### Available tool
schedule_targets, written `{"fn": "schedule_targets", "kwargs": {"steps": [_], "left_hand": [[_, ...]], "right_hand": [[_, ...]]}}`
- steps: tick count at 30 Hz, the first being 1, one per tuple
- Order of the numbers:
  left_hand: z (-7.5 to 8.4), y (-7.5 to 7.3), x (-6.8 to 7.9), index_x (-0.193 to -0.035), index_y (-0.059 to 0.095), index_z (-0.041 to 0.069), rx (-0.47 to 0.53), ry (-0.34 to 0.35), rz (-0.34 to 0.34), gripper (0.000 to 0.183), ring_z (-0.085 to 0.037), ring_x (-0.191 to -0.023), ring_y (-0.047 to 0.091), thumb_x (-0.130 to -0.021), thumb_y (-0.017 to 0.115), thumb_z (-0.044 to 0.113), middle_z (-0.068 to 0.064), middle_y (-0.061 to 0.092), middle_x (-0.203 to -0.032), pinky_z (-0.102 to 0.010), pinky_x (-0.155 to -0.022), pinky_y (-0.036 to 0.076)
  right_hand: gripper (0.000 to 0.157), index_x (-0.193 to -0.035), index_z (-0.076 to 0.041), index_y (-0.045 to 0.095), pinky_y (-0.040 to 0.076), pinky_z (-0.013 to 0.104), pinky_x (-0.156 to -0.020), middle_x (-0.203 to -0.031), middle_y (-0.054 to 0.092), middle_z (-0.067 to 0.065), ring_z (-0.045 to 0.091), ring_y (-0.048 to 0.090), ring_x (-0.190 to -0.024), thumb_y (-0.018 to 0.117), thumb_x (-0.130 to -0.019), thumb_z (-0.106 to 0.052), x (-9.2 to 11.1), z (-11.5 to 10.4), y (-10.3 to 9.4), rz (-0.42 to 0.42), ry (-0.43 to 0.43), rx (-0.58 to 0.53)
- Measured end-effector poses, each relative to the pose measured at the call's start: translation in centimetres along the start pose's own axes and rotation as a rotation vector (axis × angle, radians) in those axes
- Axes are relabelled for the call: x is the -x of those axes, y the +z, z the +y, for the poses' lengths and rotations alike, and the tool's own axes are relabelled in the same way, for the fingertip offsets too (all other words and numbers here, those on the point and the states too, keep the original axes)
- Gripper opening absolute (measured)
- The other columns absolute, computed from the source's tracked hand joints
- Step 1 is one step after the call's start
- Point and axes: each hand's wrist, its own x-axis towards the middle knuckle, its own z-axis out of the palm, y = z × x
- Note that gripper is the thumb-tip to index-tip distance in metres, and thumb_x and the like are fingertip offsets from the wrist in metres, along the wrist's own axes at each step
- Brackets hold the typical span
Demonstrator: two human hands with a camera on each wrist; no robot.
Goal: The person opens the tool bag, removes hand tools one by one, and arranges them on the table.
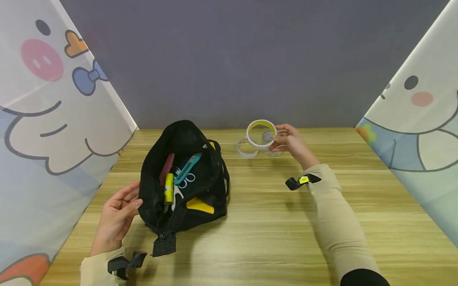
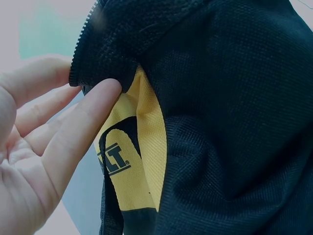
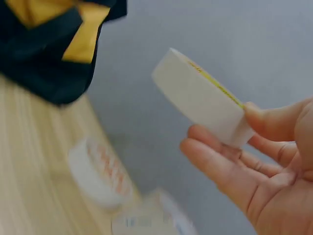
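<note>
A black zip bag [image 1: 147,186] with yellow patches stands with its mouth gaping on the left of the table. My left hand [image 1: 116,216] pinches its left rim between thumb and fingers, beside the zip teeth [image 2: 79,46]. Inside lie a yellow glue stick [image 1: 169,190], a teal cutter knife [image 1: 187,169], scissors with pale handles [image 1: 191,177] and a long dark-pink item [image 1: 166,169]. To the right, my right hand [image 1: 295,145] grips a white tape roll [image 3: 200,95] with a yellow inner band, thumb above and fingers beneath, raised over the table.
Two more tape rolls, a whitish one [image 1: 247,155] and a clear one [image 1: 272,152], lie near the table's back edge, partly behind the held roll. A grey panel [image 1: 229,67] rises behind the wooden table [image 1: 257,238]. Cartoon-printed panels flank both sides.
</note>
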Motion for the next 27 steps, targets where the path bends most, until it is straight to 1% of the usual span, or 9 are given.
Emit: {"fn": "schedule_targets", "kwargs": {"steps": [6, 8, 12, 16, 20, 23, 25, 27], "left_hand": [[0.0, -0.1, -0.1, -0.138, 0.048, -0.014, -0.009, -0.002, -0.011, 0.049, -0.025, -0.113, 0.065, -0.093, 0.036, -0.029, -0.019, 0.064, -0.128, -0.03, -0.079, 0.059], [-0.1, -0.2, 0.0, -0.138, 0.047, -0.015, -0.005, 0.0, -0.015, 0.049, -0.025, -0.114, 0.065, -0.093, 0.036, -0.029, -0.02, 0.064, -0.128, -0.03, -0.079, 0.059], [-0.2, -0.3, 0.1, -0.139, 0.045, -0.016, 0.015, 0.003, -0.021, 0.049, -0.027, -0.115, 0.065, -0.093, 0.035, -0.03, -0.022, 0.063, -0.129, -0.032, -0.079, 0.059], [-0.2, -0.3, 0.1, -0.139, 0.046, -0.016, 0.0, 0.0, -0.015, 0.049, -0.026, -0.114, 0.065, -0.093, 0.036, -0.03, -0.021, 0.063, -0.128, -0.031, -0.08, 0.059], [-0.2, -0.2, 0.1, -0.139, 0.047, -0.015, -0.012, 0.0, -0.008, 0.049, -0.026, -0.114, 0.065, -0.093, 0.037, -0.03, -0.02, 0.064, -0.128, -0.031, -0.08, 0.059], [-0.2, -0.3, 0.1, -0.139, 0.045, -0.016, -0.007, -0.002, -0.012, 0.049, -0.026, -0.114, 0.065, -0.093, 0.036, -0.03, -0.021, 0.063, -0.128, -0.031, -0.08, 0.059], [-0.2, -0.3, 0.1, -0.139, 0.045, -0.016, -0.005, -0.004, -0.017, 0.049, -0.026, -0.114, 0.065, -0.093, 0.035, -0.03, -0.021, 0.063, -0.128, -0.031, -0.08, 0.059], [-0.3, -0.3, 0.1, -0.139, 0.045, -0.015, 0.0, -0.006, -0.024, 0.05, -0.026, -0.114, 0.065, -0.093, 0.035, -0.029, -0.02, 0.063, -0.128, -0.031, -0.08, 0.059]], "right_hand": [[0.035, -0.131, 0.014, 0.036, 0.061, 0.03, -0.067, -0.083, 0.067, 0.0, 0.015, 0.07, -0.067, 0.048, -0.098, 0.009, 0.5, 1.7, -3.2, 0.063, -0.04, 0.004], [0.033, -0.129, 0.011, 0.038, 0.061, 0.029, -0.066, -0.083, 0.067, 0.001, 0.016, 0.07, -0.067, 0.048, -0.098, 0.01, 0.6, 2.4, -4.0, 0.088, -0.052, -0.018], [0.025, -0.122, 0.003, 0.043, 0.061, 0.028, -0.065, -0.079, 0.068, 0.002, 0.018, 0.071, -0.066, 0.046, -0.099, 0.011, 0.7, 3.6, -5.5, 0.127, -0.078, -0.117], [0.022, -0.118, -0.001, 0.04, 0.061, 0.028, -0.064, -0.076, 0.069, 0.005, 0.019, 0.072, -0.066, 0.041, -0.1, 0.012, 0.8, 4.6, -6.8, 0.175, -0.076, -0.253], [0.02, -0.117, -0.002, 0.035, 0.061, 0.03, -0.065, -0.074, 0.068, 0.01, 0.02, 0.072, -0.064, 0.039, -0.102, 0.01, 1.0, 5.3, -8.1, 0.249, -0.031, -0.377], [0.02, -0.116, -0.002, 0.031, 0.061, 0.03, -0.064, -0.071, 0.066, 0.012, 0.021, 0.071, -0.061, 0.037, -0.102, 0.01, 1.2, 5.7, -8.9, 0.315, 0.031, -0.418], [0.024, -0.123, 0.002, 0.027, 0.061, 0.03, -0.064, -0.072, 0.065, 0.012, 0.02, 0.071, -0.061, 0.036, -0.103, 0.009, 1.4, 5.9, -9.4, 0.342, 0.086, -0.395], [0.038, -0.138, 0.007, 0.019, 0.061, 0.03, -0.065, -0.072, 0.065, 0.011, 0.02, 0.071, -0.061, 0.036, -0.103, 0.008, 1.6, 6.0, -9.8, 0.352, 0.149, -0.364]]}}
